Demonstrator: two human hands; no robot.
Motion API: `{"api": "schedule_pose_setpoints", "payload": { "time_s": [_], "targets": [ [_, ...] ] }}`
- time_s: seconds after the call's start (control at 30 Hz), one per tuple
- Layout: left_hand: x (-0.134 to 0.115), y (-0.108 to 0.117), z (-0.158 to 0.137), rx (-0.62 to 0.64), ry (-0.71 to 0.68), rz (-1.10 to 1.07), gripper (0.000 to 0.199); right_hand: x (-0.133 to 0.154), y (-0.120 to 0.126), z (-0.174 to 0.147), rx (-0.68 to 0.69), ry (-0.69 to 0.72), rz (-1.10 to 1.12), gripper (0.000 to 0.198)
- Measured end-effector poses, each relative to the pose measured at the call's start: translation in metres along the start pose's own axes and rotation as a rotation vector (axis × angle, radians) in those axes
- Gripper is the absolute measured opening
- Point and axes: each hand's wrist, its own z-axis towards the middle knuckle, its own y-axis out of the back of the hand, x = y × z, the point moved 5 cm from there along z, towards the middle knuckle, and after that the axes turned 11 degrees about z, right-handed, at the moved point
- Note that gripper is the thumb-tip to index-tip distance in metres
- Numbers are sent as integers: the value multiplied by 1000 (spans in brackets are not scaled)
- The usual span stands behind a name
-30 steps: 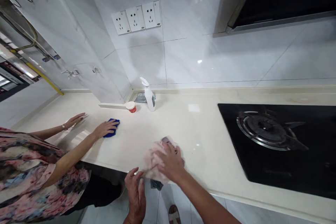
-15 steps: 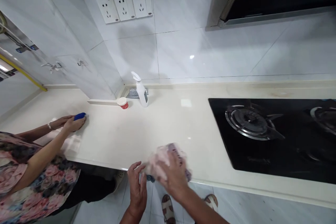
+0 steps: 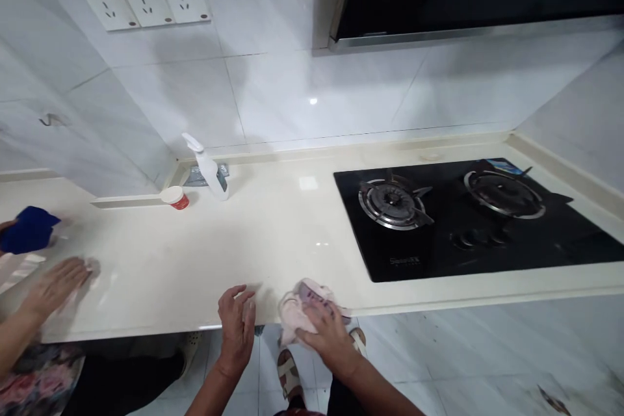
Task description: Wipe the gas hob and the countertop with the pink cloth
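My right hand [image 3: 330,337] is on a crumpled pale pink cloth [image 3: 291,313] with a purple printed part, at the front edge of the cream countertop [image 3: 244,240]. Its fingers press over the cloth, and some of the cloth hangs past the edge. To the left of it, my left hand [image 3: 237,320] is raised by the counter edge with nothing in it. Its fingers are loosely curved and apart from each other. A black gas stove [image 3: 390,253] is set into the counter to the right of the cloth.
Against the back wall stand a white spray bottle [image 3: 210,170] and a red-and-white tub [image 3: 176,197], with a silvery packet [image 3: 195,177] behind. At left, another person's hand [image 3: 54,287] wipes the counter near a blue cloth [image 3: 30,230]. A range hood [image 3: 439,29] overhangs the stove.
The view has swung right, showing more of the stove. My right hand and the cloth sit nearer the counter edge. The other person's hands have separated, one with the blue cloth.
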Motion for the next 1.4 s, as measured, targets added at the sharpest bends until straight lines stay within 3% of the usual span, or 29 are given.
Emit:
{"api": "schedule_pose_setpoints", "payload": {
  "time_s": [0.1, 0.17, 0.23, 0.3, 0.37, 0.43, 0.5, 0.57, 0.77, 0.87, 0.97, 1.17, 1.3, 1.4],
  "targets": [
    [-10, -26, 9, 89, -91, 39, 22, -57, 33, -50, -60, -166, -87, 37],
    [-23, -45, 14, 166, -170, 42, 23, -80, 57, -72, -129, -228, -121, 29],
    [-41, -62, 17, 229, -258, 36, 24, -90, 80, -85, -188, -285, -134, 28],
    [-57, -77, 19, 264, -335, 54, 26, -94, 100, -90, -201, -367, -118, 41],
    [-67, -87, 22, 256, -374, 89, 26, -96, 119, -89, -205, -459, -62, 57],
    [-72, -93, 26, 214, -368, 116, 26, -100, 139, -81, -273, -540, 19, 62],
    [-72, -95, 29, 164, -334, 130, 24, -102, 155, -63, -353, -543, 72, 57],
    [-70, -96, 30, 113, -305, 162, 22, -96, 156, -34, -345, -470, 72, 55],
    [-66, -96, 25, 27, -337, 301, 27, -67, 84, 46, -43, -254, 67, 62],
    [-65, -97, 23, 9, -371, 348, 34, -68, 73, 89, 31, -127, 94, 58],
    [-64, -98, 22, 15, -355, 376, 37, -94, 98, 152, 36, -118, 55, 53],
    [-67, -94, 22, 68, -263, 358, 32, -187, 162, 270, -32, -299, -144, 49],
    [-71, -94, 23, 138, -223, 335, 30, -223, 172, 294, -35, -354, -144, 53],
    [-73, -93, 24, 134, -209, 333, 29, -215, 166, 274, -42, -374, -154, 51]
  ]
}}
